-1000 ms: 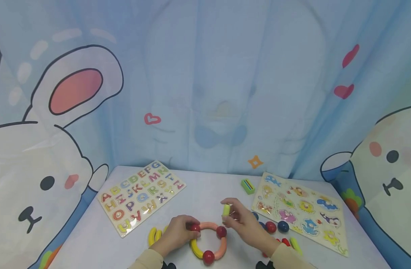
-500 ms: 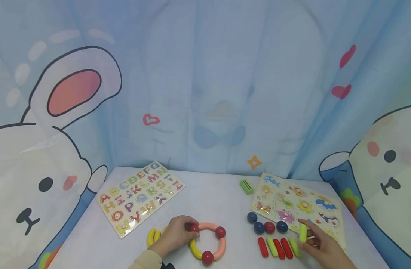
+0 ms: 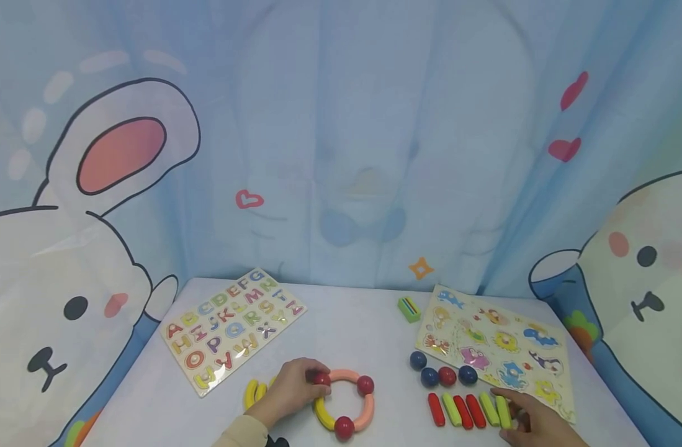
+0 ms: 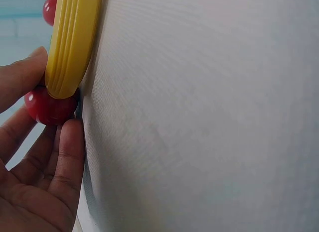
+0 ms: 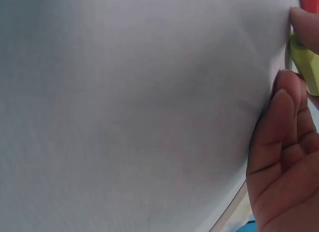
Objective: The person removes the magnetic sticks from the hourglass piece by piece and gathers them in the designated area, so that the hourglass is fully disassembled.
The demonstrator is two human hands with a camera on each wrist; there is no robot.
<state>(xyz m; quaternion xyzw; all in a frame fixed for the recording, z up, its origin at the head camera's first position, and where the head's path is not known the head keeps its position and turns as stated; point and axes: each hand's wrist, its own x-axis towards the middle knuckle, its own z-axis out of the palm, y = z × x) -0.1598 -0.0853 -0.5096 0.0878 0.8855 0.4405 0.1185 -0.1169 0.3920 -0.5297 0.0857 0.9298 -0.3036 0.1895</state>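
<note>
My left hand (image 3: 293, 388) pinches a red ball (image 4: 52, 107) at the upper left of a ring on the table. The ring joins red balls (image 3: 344, 428) with pink curved pieces (image 3: 370, 410) and a yellow curved piece (image 3: 324, 415). In the left wrist view the yellow curved piece (image 4: 74, 48) touches the held ball. My right hand (image 3: 533, 419) holds a light green stick (image 3: 503, 412) between thumb and fingers, down at the right end of a row of red and green sticks. The right wrist view catches only part of that green stick (image 5: 306, 65).
Blue balls (image 3: 429, 377) and a red ball (image 3: 447, 377) lie behind the stick row. An animal puzzle board (image 3: 499, 347) stands behind them, with a striped green block (image 3: 409, 309) nearby. At left are a letter board (image 3: 234, 329) and yellow curved pieces (image 3: 252, 394).
My right hand has carried the green stick from above the ring to the right and lowered it beside the other sticks. The left hand stays at the ring's red ball.
</note>
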